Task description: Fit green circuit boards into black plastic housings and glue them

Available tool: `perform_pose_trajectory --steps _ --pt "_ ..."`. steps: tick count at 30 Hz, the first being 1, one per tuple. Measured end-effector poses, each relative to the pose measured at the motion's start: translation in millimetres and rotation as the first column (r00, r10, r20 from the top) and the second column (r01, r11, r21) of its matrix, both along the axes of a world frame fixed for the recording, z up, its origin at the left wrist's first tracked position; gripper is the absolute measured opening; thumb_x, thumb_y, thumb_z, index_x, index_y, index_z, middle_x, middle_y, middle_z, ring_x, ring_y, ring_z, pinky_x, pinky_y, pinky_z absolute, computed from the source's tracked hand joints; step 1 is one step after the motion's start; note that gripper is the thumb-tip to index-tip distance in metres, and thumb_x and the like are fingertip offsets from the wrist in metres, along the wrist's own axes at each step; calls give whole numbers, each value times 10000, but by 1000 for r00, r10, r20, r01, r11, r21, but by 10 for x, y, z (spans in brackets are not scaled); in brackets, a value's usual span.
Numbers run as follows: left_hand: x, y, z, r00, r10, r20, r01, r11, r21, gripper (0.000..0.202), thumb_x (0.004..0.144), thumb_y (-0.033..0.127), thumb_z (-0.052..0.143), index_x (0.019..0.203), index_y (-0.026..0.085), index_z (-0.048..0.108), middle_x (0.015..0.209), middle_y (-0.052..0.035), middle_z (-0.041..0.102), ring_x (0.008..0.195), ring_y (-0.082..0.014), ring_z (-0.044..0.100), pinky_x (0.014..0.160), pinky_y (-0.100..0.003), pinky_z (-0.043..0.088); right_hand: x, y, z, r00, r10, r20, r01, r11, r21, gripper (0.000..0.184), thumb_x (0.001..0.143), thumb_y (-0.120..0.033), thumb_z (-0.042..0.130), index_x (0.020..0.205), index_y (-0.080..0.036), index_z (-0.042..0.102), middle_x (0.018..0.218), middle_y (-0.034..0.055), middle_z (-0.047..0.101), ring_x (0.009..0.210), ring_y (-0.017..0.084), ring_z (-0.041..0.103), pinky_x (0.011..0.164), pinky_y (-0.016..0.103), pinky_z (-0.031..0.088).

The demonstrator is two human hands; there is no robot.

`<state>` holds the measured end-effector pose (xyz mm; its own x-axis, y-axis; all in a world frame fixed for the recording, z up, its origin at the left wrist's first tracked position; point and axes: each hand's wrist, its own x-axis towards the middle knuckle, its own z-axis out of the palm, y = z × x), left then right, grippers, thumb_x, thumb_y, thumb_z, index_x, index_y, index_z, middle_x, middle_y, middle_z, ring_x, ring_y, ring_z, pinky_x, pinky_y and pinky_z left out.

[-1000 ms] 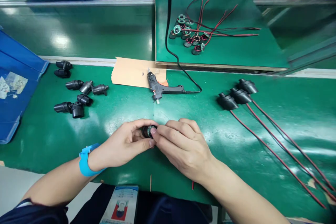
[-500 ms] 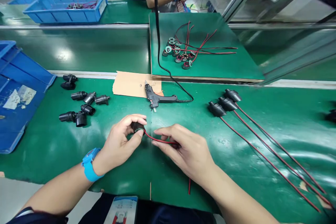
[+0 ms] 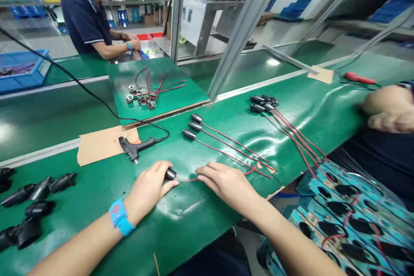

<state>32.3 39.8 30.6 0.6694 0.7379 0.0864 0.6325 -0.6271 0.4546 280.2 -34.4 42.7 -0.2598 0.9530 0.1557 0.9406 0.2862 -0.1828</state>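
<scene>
My left hand (image 3: 150,185) is closed around a small black cylindrical housing (image 3: 170,174) just above the green bench. Out of the housing's right end runs a thin red wire (image 3: 187,180). My right hand (image 3: 223,181) has its fingers closed over that wire, palm down, and the wire emerges again beyond it. Behind the hands lie three black housings (image 3: 189,134) with red wires trailing right. A black glue gun (image 3: 136,147) rests with its nozzle on a piece of cardboard (image 3: 97,145).
Loose black housings (image 3: 40,187) lie at left. Wired metal parts (image 3: 145,97) sit on a raised green board (image 3: 187,99). More wired housings (image 3: 258,105) lie at right, near a co-worker's hand (image 3: 391,110). Turquoise trays (image 3: 349,211) stand lower right. Another person (image 3: 87,21) works behind.
The view has swung to the right. Both hands, with the housing and wire, have moved right towards the three wired housings. My right hand has turned palm down.
</scene>
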Motion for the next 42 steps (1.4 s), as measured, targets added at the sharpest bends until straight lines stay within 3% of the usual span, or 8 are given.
perform_pose_trajectory --steps 5,9,16,24,29,34,39,42 --pt "788 499 -45 993 -12 -118 30 988 152 362 896 361 713 1172 199 542 1266 -83 618 1046 -231 701 875 -327 583 646 -26 -433 970 -245 -14 243 953 182 231 1014 -285 481 989 -197 693 1008 84 708 918 213 673 808 328 539" --pt "1150 807 69 992 53 -118 -24 973 230 548 854 510 725 1260 214 508 1338 -92 550 966 -215 713 804 -302 573 836 -13 -548 929 -366 -49 360 868 341 308 1002 -306 480 1198 -140 649 1217 190 647 1063 320 621 880 477 507" --pt "832 1626 571 894 431 -125 -353 847 397 401 975 412 538 1261 133 514 1236 -211 573 1183 -382 596 962 -475 484 604 -44 -627 978 -191 -83 208 882 422 297 980 -337 552 1217 -182 642 1232 145 642 1115 287 605 924 439 482" --pt "638 1969 536 864 444 -239 -351 869 349 211 918 244 600 1119 183 618 1081 -164 666 954 -331 709 816 -413 535 589 14 -637 978 -152 -141 198 889 414 229 981 -313 541 1121 -191 674 1156 125 669 1071 273 632 893 425 506" --pt "631 1678 700 927 349 -140 -293 904 312 159 944 255 579 1083 179 591 1059 -131 696 990 -298 690 829 -381 523 603 9 -639 985 -103 -136 156 867 473 190 979 -296 548 1093 -201 668 1100 107 685 1018 258 653 866 414 513" --pt "229 830 837 984 176 -10 -171 965 198 142 992 364 540 1025 228 559 982 -15 695 866 -169 671 779 -271 522 337 90 -410 982 69 -177 38 841 540 244 952 -267 594 1180 -193 636 1089 103 691 996 236 660 855 400 527" --pt "-395 -77 626 955 20 295 -6 999 -48 105 995 315 523 1047 236 569 1039 -25 669 954 -164 647 858 -283 525 -414 328 20 903 391 -177 -229 787 573 439 906 -255 653 1330 -208 553 1241 126 669 1191 281 607 1017 479 480" --pt "-651 -380 381 924 147 352 -101 984 -145 135 971 291 556 1099 252 545 1018 -15 665 892 -147 648 812 -271 533 -853 451 161 771 549 -322 -440 825 355 534 902 -206 643 1407 -211 471 1213 102 693 1108 240 654 1004 435 512"
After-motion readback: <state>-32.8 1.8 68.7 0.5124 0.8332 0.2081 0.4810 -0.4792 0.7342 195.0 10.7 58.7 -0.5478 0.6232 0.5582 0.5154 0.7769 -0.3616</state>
